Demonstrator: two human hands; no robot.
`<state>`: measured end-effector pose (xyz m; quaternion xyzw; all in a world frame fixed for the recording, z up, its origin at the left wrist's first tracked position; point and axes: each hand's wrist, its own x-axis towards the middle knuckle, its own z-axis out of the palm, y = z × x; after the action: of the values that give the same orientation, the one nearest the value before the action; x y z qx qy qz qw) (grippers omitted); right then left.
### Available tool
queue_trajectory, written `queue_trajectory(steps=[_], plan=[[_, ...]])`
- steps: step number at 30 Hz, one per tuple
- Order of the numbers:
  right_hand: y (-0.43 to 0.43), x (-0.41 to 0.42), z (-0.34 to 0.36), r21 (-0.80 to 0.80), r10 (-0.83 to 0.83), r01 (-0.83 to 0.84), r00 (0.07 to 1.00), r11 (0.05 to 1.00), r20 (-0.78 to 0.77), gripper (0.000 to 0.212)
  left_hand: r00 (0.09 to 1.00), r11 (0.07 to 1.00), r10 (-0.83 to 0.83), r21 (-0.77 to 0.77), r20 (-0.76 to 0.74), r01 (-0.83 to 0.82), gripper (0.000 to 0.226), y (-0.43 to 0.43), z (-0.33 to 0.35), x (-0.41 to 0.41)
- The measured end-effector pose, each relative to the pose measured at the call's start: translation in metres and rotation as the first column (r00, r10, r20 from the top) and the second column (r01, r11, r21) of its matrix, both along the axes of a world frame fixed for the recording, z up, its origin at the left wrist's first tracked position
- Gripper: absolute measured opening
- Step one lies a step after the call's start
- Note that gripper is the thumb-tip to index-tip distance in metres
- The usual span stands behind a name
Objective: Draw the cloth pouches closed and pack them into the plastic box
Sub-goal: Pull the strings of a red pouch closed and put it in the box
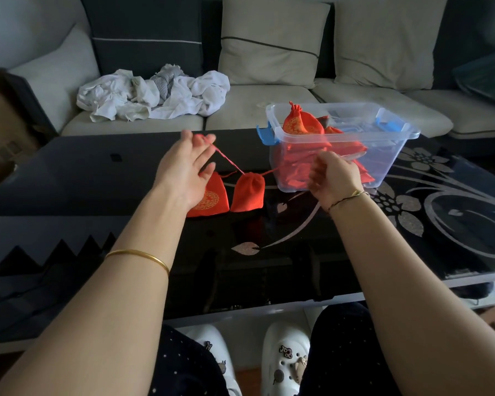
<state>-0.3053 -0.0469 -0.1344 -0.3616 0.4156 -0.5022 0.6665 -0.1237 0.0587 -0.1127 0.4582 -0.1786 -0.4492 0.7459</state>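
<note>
- Pouch [247, 192]: cords pulled apart, cinching its mouth.
- Left hand [183, 170]: grip pinching left cord [229, 161].
- Right hand [333, 178]: grip grasping right cord [272, 170].
- Box [389, 164]: beside, for packing.

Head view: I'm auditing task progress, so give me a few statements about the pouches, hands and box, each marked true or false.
1. The left hand and right hand pull the drawstring of one red pouch in opposite directions. True.
2. The plastic box is empty. False: red pouches lie inside it.
3. A second pouch lies on the table beside the first. True.
4. The box's latches are red. False: they are blue.
</note>
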Motion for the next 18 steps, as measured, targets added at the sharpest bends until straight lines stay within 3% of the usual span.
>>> queue_trajectory(steps=[3,6,9,13,17,18], plan=[[0.014,0.009,0.016,-0.252,0.041,-0.08,0.987,0.965,-0.155,0.023,0.969,0.995,-0.094,0.035,0.227,0.088,0.036,-0.003,0.007,-0.014],[0.024,0.02,0.025,-0.369,0.088,-0.179,0.964,0.912,-0.251,0.023,0.907,0.982,-0.185,0.097,0.379,0.16,0.034,-0.005,0.006,-0.023],[0.03,0.027,0.028,-0.449,0.069,-0.219,0.943,0.866,-0.326,0.027,0.835,0.961,-0.277,0.143,0.475,0.237,0.016,-0.005,0.004,-0.028],[0.034,0.029,0.03,-0.488,0.104,-0.303,0.913,0.819,-0.393,0.026,0.685,0.956,-0.295,0.195,0.666,0.221,0.009,-0.006,0.001,-0.031],[0.029,0.031,0.027,-0.334,0.264,-0.334,0.934,0.881,-0.24,0.03,0.71,0.97,-0.244,0.168,0.661,0.176,0.006,-0.008,0.001,-0.032],[0.028,0.03,0.025,-0.289,0.269,-0.352,0.918,0.89,-0.292,0.034,0.724,0.97,-0.241,0.164,0.646,0.177,0.007,-0.008,0.0,-0.032]])
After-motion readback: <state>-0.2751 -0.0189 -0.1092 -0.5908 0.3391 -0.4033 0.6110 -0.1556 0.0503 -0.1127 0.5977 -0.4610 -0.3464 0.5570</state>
